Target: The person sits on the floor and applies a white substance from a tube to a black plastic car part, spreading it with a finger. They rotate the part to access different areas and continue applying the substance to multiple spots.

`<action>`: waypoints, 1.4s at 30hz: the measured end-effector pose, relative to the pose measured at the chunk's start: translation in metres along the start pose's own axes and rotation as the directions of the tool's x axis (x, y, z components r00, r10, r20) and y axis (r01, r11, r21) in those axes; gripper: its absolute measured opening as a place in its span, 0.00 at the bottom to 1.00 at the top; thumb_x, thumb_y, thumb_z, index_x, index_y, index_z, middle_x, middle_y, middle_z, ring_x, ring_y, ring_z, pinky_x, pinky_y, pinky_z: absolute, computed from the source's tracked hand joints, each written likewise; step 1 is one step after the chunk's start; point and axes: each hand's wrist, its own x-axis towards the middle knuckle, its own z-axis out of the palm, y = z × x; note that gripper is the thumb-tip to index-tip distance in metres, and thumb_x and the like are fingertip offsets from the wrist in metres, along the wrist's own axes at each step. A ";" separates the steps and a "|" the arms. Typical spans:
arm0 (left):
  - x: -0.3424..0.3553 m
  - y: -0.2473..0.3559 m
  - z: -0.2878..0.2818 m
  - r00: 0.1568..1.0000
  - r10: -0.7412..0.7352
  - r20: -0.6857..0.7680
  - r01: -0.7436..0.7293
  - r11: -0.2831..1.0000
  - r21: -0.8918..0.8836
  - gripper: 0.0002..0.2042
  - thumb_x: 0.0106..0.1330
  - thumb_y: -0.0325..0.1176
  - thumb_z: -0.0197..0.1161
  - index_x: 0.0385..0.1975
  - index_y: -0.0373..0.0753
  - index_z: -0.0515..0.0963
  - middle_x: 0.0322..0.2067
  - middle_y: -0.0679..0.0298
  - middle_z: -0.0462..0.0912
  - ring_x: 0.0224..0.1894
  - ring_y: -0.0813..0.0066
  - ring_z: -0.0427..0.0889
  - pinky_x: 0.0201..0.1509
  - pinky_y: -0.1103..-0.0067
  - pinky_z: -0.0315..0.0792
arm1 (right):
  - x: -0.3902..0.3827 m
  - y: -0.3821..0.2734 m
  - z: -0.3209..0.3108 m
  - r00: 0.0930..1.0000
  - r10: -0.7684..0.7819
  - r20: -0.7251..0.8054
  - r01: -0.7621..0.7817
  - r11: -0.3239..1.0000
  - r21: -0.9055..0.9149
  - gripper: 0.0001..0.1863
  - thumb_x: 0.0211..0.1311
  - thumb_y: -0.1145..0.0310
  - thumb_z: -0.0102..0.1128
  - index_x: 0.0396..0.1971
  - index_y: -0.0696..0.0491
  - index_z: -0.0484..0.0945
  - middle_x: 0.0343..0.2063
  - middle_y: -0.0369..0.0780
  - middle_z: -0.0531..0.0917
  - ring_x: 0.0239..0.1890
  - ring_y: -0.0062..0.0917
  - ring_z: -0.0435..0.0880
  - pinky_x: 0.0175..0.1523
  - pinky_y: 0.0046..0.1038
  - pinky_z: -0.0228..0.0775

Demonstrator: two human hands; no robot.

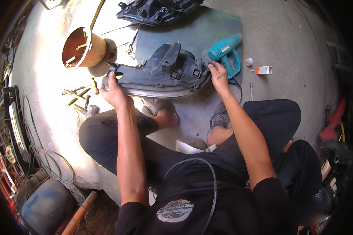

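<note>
A black car headlight assembly [161, 72] is held up in front of my knees, its housing back uppermost and its glossy lens edge toward me. My left hand [115, 93] grips its left end, thumb on top by a mounting tab. My right hand [219, 76] is closed on its right end, fingers partly hidden. Just beyond the right hand, a teal heat gun [225, 53] lies on a dark flat sheet [192, 37]. A second black headlight housing [161, 11] rests at the sheet's far side.
Left are a rusty bucket [94, 49] holding tools and several hand tools [82, 96]. At right lie an orange-and-white small box [264, 70], a small round container [249, 62] and a thin metal rod [251, 91]. Hoses [47, 164] coil at lower left; a dark trouser leg [304, 168] shows lower right.
</note>
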 end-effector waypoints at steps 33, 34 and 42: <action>-0.009 0.003 0.012 0.998 -0.063 0.021 0.059 0.986 0.157 0.19 0.69 0.42 0.69 0.53 0.37 0.79 0.53 0.57 0.81 0.56 0.61 0.81 0.60 0.61 0.77 | 0.130 0.209 -0.163 0.818 -0.107 -0.565 -0.199 0.869 -0.453 0.38 0.54 0.55 0.81 0.55 0.67 0.76 0.54 0.58 0.83 0.57 0.52 0.83 0.62 0.43 0.74; -0.009 0.010 0.009 1.000 -0.013 -0.026 0.017 0.985 0.174 0.19 0.68 0.42 0.70 0.53 0.37 0.79 0.53 0.58 0.81 0.56 0.61 0.81 0.61 0.61 0.75 | 0.133 0.182 -0.143 0.855 0.036 -0.517 -0.231 0.919 -0.319 0.37 0.58 0.54 0.79 0.57 0.66 0.76 0.51 0.59 0.85 0.58 0.54 0.83 0.63 0.45 0.73; 0.001 -0.002 0.002 0.997 -0.071 0.020 0.068 0.990 0.126 0.16 0.72 0.41 0.67 0.51 0.38 0.77 0.48 0.61 0.81 0.53 0.66 0.81 0.59 0.66 0.76 | 0.145 0.170 -0.162 0.834 0.018 -0.551 -0.308 0.844 -0.439 0.27 0.60 0.58 0.77 0.49 0.63 0.79 0.46 0.55 0.87 0.51 0.49 0.86 0.58 0.43 0.75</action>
